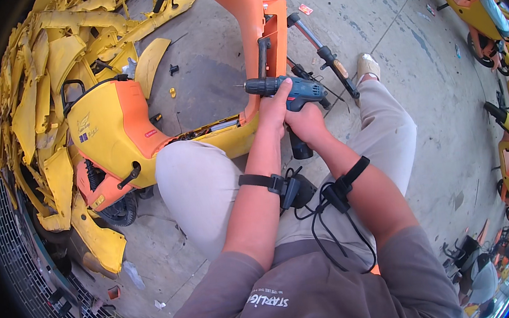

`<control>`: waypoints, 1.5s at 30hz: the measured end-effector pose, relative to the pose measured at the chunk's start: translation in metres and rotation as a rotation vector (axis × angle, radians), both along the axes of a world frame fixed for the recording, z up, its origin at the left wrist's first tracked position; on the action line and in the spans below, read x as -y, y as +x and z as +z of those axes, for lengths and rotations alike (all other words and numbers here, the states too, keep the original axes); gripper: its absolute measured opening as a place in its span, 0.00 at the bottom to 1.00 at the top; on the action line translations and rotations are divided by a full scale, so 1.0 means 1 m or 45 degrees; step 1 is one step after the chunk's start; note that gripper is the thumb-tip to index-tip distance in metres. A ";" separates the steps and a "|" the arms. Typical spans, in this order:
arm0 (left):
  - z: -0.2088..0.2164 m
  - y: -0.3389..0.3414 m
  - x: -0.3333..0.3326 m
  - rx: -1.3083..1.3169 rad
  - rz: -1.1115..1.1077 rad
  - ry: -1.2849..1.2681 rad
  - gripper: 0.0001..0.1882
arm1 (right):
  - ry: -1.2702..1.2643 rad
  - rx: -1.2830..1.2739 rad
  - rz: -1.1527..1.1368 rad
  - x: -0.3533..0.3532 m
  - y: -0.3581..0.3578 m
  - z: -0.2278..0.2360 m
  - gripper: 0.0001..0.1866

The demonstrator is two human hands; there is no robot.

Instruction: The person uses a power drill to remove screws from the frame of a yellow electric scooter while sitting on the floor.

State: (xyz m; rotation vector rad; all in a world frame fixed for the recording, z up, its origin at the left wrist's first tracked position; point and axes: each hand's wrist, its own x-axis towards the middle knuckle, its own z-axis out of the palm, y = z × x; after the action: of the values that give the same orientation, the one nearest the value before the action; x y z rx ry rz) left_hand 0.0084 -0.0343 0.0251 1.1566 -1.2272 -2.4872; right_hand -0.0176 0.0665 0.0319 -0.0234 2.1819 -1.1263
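A blue-black cordless drill [306, 89] is level in front of me, its chuck and thin bit pointing left. My left hand [273, 109] is closed around the drill near its chuck end, thumb resting on top. Closed around its grip is my right hand [307, 123], above the black battery base. Just beyond the drill stands the orange front panel [250, 33] of a scooter. That yellow-and-orange scooter's rear body [107, 124] lies to the left, and its footboard passes beside my knee. The bit appears apart from the scooter; the fingers are partly hidden.
Yellow body panels [45, 87] are heaped at the left. Fork legs [327, 57] jut out right of the front panel, near my shoe [367, 65]. More scooters [507, 82] line the right side. Black straps and cables [332, 197] hang at my forearms.
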 end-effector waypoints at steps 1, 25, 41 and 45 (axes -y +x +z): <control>0.000 -0.001 0.000 -0.020 0.003 -0.005 0.25 | 0.022 -0.007 0.000 0.000 -0.001 -0.001 0.30; 0.009 -0.006 -0.015 0.032 0.181 0.060 0.21 | 0.094 -0.074 0.047 -0.002 -0.005 0.015 0.31; 0.009 -0.019 -0.003 -0.004 0.136 0.036 0.18 | 0.118 -0.065 0.009 0.006 -0.011 0.021 0.30; 0.006 -0.010 -0.009 0.064 0.139 0.050 0.18 | 0.132 -0.063 -0.011 0.002 -0.003 0.019 0.30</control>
State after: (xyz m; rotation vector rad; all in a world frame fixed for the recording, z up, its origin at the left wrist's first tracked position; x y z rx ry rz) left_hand -0.0019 -0.0258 0.0313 1.2672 -1.1002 -2.4272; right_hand -0.0203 0.0643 0.0511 0.0035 2.2833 -1.0261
